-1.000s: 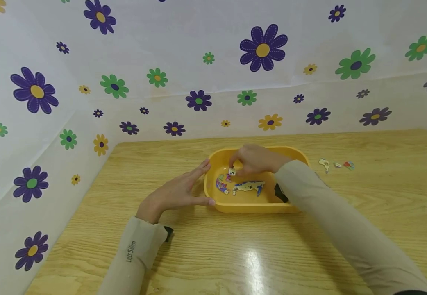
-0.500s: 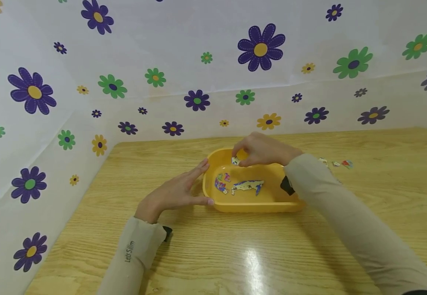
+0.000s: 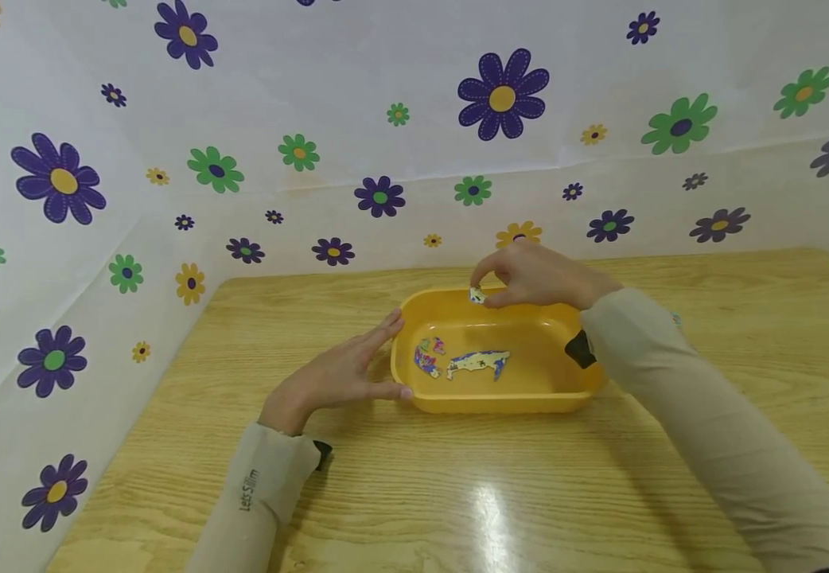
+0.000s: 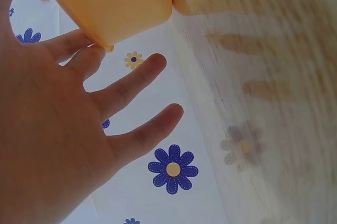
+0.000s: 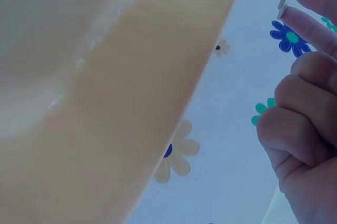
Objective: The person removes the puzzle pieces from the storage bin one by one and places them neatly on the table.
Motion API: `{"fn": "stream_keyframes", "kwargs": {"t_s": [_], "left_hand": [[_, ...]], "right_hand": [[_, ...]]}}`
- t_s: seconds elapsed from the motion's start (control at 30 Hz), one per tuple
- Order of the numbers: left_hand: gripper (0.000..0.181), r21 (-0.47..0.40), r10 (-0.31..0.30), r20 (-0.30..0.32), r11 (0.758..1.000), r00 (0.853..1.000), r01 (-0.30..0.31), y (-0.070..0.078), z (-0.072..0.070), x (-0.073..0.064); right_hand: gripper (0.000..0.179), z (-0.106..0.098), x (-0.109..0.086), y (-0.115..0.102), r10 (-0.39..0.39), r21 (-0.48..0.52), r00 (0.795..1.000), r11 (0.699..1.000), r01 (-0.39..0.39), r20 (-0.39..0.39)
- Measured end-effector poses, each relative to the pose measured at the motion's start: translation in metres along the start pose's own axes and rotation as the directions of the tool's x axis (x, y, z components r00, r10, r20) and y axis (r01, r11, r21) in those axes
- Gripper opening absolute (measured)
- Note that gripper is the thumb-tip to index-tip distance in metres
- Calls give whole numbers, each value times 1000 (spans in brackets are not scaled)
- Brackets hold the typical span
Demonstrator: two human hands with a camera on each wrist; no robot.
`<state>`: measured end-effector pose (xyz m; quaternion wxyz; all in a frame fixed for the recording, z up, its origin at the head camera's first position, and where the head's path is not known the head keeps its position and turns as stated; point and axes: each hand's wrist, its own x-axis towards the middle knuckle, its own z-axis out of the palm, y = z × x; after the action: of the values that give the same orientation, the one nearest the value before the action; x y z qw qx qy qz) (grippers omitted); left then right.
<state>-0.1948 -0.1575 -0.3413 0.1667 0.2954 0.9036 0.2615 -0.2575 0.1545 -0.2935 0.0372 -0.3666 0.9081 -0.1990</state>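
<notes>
Between thumb and index finger my right hand (image 3: 539,274) pinches a small pale puzzle piece (image 3: 477,295) with blue edging, above the far rim of the yellow tray (image 3: 496,404). In the right wrist view the thin piece (image 5: 284,4) shows edge-on at the fingertips, and the other fingers are curled. My left hand (image 3: 336,378) rests against the tray's left end, fingers spread and fairly straight, thumb at the near corner. The left wrist view shows two fingers of this hand (image 4: 58,124) at the rim. A long cream-and-blue piece (image 3: 479,362) and several colourful pieces (image 3: 426,358) lie inside the tray.
A wood-grain table (image 3: 386,493) bears the tray. Behind and to the left stands a white flower-printed sheet (image 3: 300,87). Right of the tray, one small colourful piece (image 3: 675,320) shows past the right sleeve (image 3: 679,398), which hides the area around it.
My right hand has lifted the small puzzle piece from the tray's left part and carried it up and right to above the far rim. My left hand has stayed at the tray's left end.
</notes>
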Motion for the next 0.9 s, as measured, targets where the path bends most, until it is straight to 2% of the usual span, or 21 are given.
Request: {"fn": "stream_keyframes", "kwargs": {"t_s": [0.33,0.5,0.9], "left_hand": [[107,2,-9,4,1000,1000,9,0,1,1],[107,2,-1,1,1000,1000,1,-1,1,0],[107,4,-1,3,1000,1000,1,-2,2,1]], "right_hand": [[24,-10,-18,10,87,0,996,996,-87,-35],[24,-16,-26,11,96,17,994,995,-95,-52],[24,-26,-49,21,117,-12,991,993,-118,-66]]}}
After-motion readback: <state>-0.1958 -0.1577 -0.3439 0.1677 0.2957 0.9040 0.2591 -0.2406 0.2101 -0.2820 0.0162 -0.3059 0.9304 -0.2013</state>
